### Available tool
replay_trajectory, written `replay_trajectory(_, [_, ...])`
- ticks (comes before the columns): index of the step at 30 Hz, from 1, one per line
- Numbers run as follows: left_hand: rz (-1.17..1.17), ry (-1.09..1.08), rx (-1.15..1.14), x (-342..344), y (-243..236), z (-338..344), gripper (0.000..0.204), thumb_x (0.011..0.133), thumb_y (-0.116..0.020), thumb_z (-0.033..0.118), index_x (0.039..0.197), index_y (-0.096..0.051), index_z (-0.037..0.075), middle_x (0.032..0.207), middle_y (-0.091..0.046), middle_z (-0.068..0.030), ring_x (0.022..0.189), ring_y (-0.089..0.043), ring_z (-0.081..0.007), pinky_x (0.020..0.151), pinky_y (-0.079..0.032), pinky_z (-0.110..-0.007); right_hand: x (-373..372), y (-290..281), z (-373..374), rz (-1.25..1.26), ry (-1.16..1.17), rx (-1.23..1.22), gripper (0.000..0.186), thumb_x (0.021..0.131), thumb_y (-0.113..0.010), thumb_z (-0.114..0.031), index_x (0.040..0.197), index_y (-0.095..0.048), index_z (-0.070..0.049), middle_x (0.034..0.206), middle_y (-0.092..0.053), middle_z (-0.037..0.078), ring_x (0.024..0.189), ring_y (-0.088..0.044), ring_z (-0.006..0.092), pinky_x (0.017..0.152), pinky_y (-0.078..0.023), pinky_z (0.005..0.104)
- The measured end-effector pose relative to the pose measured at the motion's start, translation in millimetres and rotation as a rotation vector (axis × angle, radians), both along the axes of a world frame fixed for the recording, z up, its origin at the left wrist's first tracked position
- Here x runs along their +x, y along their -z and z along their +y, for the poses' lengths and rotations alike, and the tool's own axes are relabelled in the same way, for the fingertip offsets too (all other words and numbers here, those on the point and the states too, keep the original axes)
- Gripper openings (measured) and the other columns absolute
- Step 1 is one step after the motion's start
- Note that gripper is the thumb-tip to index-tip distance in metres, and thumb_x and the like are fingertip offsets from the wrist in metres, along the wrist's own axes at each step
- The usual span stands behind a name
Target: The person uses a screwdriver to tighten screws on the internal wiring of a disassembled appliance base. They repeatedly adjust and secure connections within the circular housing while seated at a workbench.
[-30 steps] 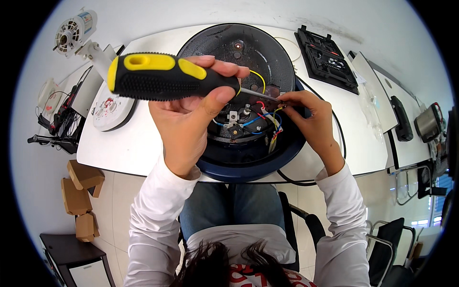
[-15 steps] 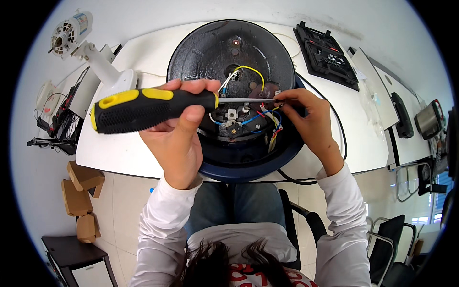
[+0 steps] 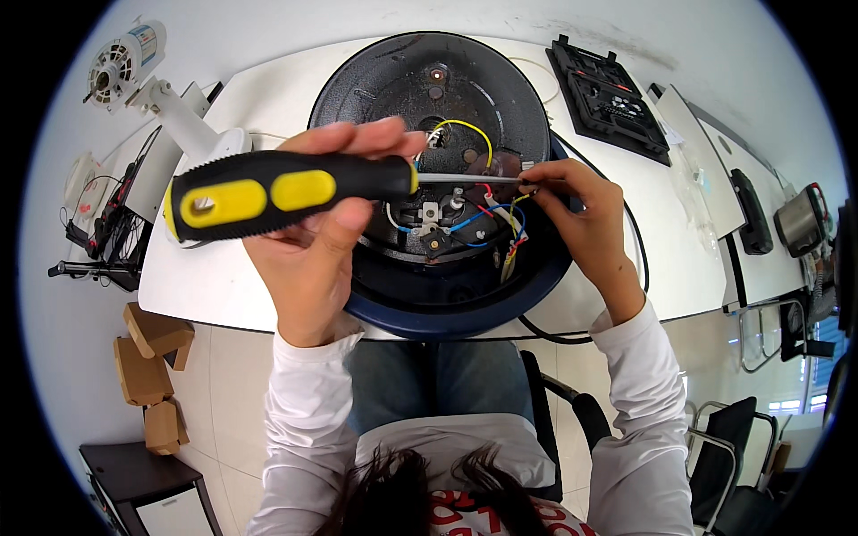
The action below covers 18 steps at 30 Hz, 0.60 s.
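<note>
My left hand [image 3: 313,268] is closed round a yellow-and-black screwdriver [image 3: 286,195], held level with its shaft pointing right. At the shaft's tip, my right hand [image 3: 581,210] pinches with thumb and fingers; what small thing lies between them is mostly hidden. Below the shaft sits the opened base of a round black appliance [image 3: 375,89], its metal parts bare. Yellow, blue, red and white wires [image 3: 509,219] run across it, and a yellow wire end reaches toward my right fingers. A dark blue round shell [image 3: 420,317] holds the black base.
A black tool case [image 3: 612,103] lies open at the back right, near a clear plastic bag [image 3: 693,201]. On the left stands a white fan without its blades [image 3: 174,116]. A black cable [image 3: 643,255] curves round the shell's right side. Cardboard boxes [image 3: 143,371] are on the floor.
The screwdriver's handle has rolled, showing more of its yellow patches, and its tip has shifted slightly up and right. My left hand has moved a little left; my right hand stays pinched at the tip.
</note>
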<state>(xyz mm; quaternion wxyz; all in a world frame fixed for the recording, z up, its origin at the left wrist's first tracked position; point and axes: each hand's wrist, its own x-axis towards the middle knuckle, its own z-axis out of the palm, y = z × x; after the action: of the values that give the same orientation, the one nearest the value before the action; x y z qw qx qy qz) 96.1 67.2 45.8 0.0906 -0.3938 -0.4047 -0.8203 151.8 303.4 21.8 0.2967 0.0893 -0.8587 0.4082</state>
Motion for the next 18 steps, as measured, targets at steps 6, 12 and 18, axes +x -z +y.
replay_trajectory(6, [-0.061,-0.023,0.079,-4.1,13.5,-16.0,0.051,0.08,-0.076,0.019,0.12,-0.049,0.0,0.11,-0.063,-0.0207,0.102,-0.063,-0.0393,0.09,-0.053,-0.048,7.4,-6.1,-7.1,0.026,-0.04,-0.039,0.023,0.076,-0.071,0.003,0.098,-0.068,-0.005,0.088,-0.068,0.007,0.075,-0.067,0.0153,0.067,-0.052,0.0248])
replay_trajectory(12, [-0.169,-0.05,0.134,-1.7,28.5,-22.6,0.057,0.078,-0.077,0.026,0.123,-0.048,0.007,0.117,-0.062,-0.0135,0.107,-0.061,-0.0342,0.093,-0.052,-0.047,4.2,-4.5,-8.1,0.092,-0.095,-0.018,0.028,0.075,-0.073,0.003,0.101,-0.068,-0.006,0.089,-0.068,0.006,0.076,-0.068,0.0146,0.066,-0.053,0.0238])
replay_trajectory(18, [-0.263,-0.064,0.205,1.6,37.7,-22.3,0.056,0.078,-0.077,0.027,0.123,-0.048,0.01,0.121,-0.06,-0.0094,0.112,-0.059,-0.0326,0.094,-0.051,-0.047,6.2,-10.4,-7.2,0.041,-0.099,0.031,0.027,0.077,-0.066,0.011,0.102,-0.063,0.003,0.093,-0.069,0.01,0.089,-0.069,0.0172,0.081,-0.054,0.0262])
